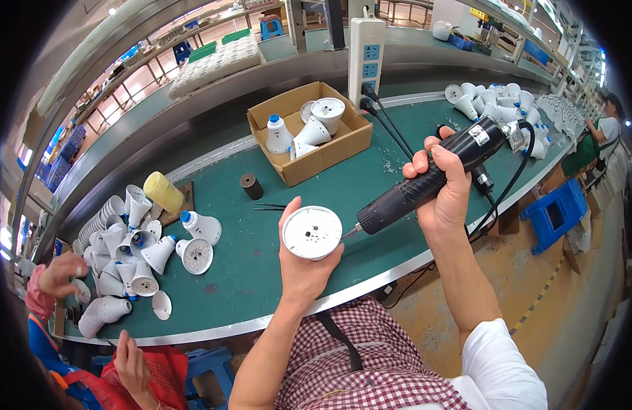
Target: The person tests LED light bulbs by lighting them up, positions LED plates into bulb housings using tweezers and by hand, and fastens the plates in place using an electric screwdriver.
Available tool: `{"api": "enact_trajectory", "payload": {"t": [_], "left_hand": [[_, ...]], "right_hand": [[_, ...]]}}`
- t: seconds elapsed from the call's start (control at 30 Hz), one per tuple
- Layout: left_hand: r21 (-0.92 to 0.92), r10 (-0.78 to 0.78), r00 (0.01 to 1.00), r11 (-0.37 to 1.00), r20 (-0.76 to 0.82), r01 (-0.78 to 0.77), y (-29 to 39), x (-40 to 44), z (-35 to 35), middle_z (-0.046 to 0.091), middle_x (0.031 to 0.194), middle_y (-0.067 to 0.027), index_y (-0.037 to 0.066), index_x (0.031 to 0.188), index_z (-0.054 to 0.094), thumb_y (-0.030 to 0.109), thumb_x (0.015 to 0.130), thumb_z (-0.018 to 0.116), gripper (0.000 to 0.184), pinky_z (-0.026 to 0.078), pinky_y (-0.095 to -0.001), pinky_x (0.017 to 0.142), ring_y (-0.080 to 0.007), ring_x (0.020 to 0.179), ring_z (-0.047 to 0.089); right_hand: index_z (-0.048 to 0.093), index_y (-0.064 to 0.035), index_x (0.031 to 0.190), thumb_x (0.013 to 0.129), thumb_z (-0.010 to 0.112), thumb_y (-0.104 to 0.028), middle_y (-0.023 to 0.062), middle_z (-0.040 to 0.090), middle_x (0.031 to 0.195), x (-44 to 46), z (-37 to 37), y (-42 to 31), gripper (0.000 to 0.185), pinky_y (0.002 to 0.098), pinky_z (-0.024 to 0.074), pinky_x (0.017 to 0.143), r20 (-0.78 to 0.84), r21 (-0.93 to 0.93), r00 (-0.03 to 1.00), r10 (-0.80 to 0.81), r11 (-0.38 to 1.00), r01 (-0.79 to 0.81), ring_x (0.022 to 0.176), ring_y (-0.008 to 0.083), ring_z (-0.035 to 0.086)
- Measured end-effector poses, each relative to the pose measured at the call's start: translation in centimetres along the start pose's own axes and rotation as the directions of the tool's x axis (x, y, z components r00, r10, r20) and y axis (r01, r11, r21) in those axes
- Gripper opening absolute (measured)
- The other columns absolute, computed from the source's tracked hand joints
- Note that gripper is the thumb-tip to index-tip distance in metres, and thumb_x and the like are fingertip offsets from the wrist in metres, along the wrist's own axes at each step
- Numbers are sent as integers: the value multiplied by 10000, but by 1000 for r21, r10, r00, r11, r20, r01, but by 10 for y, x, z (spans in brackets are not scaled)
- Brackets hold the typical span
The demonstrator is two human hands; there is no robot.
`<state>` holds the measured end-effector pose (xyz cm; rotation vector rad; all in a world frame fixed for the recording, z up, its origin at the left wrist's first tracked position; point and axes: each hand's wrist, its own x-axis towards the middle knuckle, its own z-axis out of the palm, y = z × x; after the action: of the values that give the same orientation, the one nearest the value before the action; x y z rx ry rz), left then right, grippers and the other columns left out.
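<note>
black screwdriver (398,201) slanting down-left, bit (351,233) near the rim of white lamp housing (312,232), round face up above green surface (227,297), right hand (446,195) wrapped around screwdriver, left hand (305,277) cupping housing, forearms (459,280) extended forward

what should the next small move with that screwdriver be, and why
Probably swing the thin metal bit of the black cylindrical electric screwdriver inward over the white round lamp part: the left hand holds that part face up, while the right hand grips the tool with its bit by the rim, not over the middle. Whether it touches is unclear.
</note>
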<state>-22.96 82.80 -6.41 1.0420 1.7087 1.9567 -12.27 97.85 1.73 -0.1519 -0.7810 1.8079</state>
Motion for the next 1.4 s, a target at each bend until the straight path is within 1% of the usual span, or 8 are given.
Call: {"api": "enact_trajectory", "payload": {"t": [0.33, 0.43, 0.5, 1.03, 1.1, 1.23, 1.3, 1.4], "left_hand": [[65, 9, 1000, 998, -3, -9, -1, 0, -3, 531, 915, -57, 23, 1297, 249, -124, 605, 638, 807, 492, -246, 694, -125, 763, 579], [-30, -84, 996, 996, -5, 84, 5, -1, -2, 511, 1040, -60, 21, 1295, 267, -47, 608, 695, 812, 422, -258, 843, -143, 950, 523], [10, 31, 999, 999, -11, -31, 0, -1, -2, 534, 903, -60, 22, 1293, 248, -122, 600, 653, 815, 502, -252, 679, -141, 761, 591], [86, 65, 997, 994, -29, -63, 3, -4, -4, 537, 866, -57, 6, 1220, 319, -99, 605, 638, 700, 497, -242, 657, -122, 716, 587], [213, 199, 980, 958, -21, -190, 8, -4, -3, 539, 883, -55, 1, 1236, 315, -99, 597, 647, 726, 495, -243, 671, -126, 723, 589], [231, 159, 987, 960, 8, -156, 11, -6, -6, 535, 918, -56, 2, 1260, 300, -95, 593, 654, 761, 482, -244, 714, -126, 776, 578], [69, 0, 1000, 998, -2, 0, 7, -7, -8, 530, 955, -58, 5, 1271, 297, -79, 588, 683, 789, 465, -246, 761, -120, 840, 557], [-6, -35, 999, 999, -13, 34, 15, -8, -8, 531, 981, -58, 6, 1245, 340, -49, 578, 722, 770, 455, -248, 790, -121, 878, 539]], "right_hand": [[421, -64, 1049, 727, 586, -17, 41, 497, 805, -2, 2, 0, 365, 322, 461, 568, 16, -7, 1000, -17, 1000, 17, 592, 142, 543], [421, -65, 1050, 728, 584, -16, 42, 499, 805, -3, 3, 0, 364, 326, 459, 570, 18, -7, 1000, -21, 1000, 21, 592, 145, 543], [422, -62, 1052, 728, 584, -15, 45, 501, 806, -4, 5, 0, 365, 328, 458, 572, 24, -7, 1000, -13, 1000, 13, 591, 148, 542], [408, -37, 1080, 732, 565, 13, 68, 503, 823, -15, 11, 0, 385, 327, 480, 550, 91, -37, 995, -37, 998, 41, 588, 153, 557], [401, -32, 1092, 732, 556, 24, 73, 516, 837, -17, 12, 1, 396, 328, 482, 556, 132, -40, 990, -48, 998, 54, 590, 158, 560], [396, -29, 1103, 730, 549, 35, 75, 526, 846, -22, 14, 2, 408, 331, 483, 561, 155, -35, 986, -55, 998, 61, 595, 164, 561], [393, -31, 1108, 727, 545, 42, 76, 528, 845, -24, 15, 2, 417, 335, 481, 560, 177, -31, 982, -66, 997, 73, 594, 169, 560], [397, -35, 1103, 721, 541, 49, 73, 529, 845, -26, 14, 3, 417, 340, 478, 557, 180, -50, 980, -82, 994, 92, 593, 172, 555]]}}
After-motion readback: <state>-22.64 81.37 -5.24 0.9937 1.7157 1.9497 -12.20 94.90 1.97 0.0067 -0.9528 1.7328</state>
